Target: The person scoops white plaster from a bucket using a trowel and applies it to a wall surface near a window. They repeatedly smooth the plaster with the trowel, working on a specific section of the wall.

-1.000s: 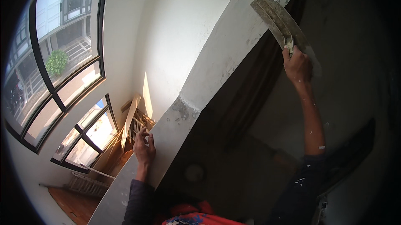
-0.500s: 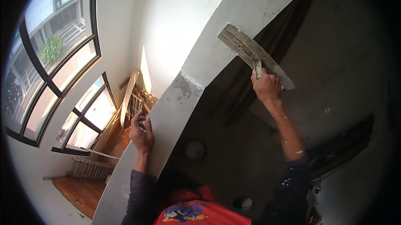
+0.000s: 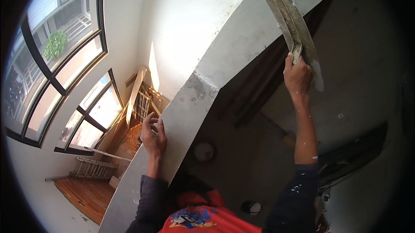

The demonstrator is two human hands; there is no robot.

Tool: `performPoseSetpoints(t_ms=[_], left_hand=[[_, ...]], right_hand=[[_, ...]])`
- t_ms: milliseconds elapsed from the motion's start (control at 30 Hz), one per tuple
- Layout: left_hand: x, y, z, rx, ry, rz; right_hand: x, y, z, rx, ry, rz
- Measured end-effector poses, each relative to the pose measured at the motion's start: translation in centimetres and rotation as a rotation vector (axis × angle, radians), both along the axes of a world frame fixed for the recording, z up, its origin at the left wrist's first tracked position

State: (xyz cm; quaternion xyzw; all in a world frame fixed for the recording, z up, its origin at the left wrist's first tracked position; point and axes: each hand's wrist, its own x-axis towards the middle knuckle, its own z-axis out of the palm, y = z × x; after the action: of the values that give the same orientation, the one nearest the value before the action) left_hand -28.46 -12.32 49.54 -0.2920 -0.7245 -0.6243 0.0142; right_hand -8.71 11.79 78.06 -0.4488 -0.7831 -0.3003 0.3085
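Note:
In my right hand (image 3: 298,77) is the handle of a long plastering trowel (image 3: 288,14), its back smeared with dried plaster. The far end of its blade overlaps the grey-white ledge (image 3: 235,45); its near end juts out over the dark space on the right. Whether the blade touches the ledge I cannot tell. My left hand (image 3: 154,140) is at the ledge's left edge, nearer to me, with fingers loosely curled and apart and nothing in them. A rough grey patch (image 3: 202,91) marks the bend in the ledge between my hands.
Right of the ledge is a drop into a dim lower space, where a round object (image 3: 204,151) shows faintly. Left and below are a wooden floor (image 3: 84,192), a ladder (image 3: 93,168) and leaning planks (image 3: 137,90). Black-framed windows (image 3: 54,77) line the left wall.
My right hand has carried the trowel farther away and to the right along the ledge, turning its blade more upright. My left hand appears slightly farther right, and the whole view has shifted a little.

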Motion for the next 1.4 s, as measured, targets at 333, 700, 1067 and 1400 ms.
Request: performPoseSetpoints(t_ms=[333, 700, 1067, 1400], left_hand=[[-0.1, -0.4, 0.5, -0.003, -0.074, -0.025], [-0.6, -0.2, 0.2, 0.037, -0.095, -0.007], [-0.6, -0.2, -0.1, 0.064, -0.163, -0.038], [-0.7, -0.4, -0.2, 0.036, -0.186, -0.026]], right_hand=[[0.6, -0.8, -13.2, -0.493, -0.217, -0.139], [-2.2, -0.9, -10.3, -0.135, -0.033, -0.004], [-0.1, -0.8, -19.3, -0.418, -0.206, -0.121], [-2.3, -0.8, -13.4, -0.096, 0.061, 0.021]])
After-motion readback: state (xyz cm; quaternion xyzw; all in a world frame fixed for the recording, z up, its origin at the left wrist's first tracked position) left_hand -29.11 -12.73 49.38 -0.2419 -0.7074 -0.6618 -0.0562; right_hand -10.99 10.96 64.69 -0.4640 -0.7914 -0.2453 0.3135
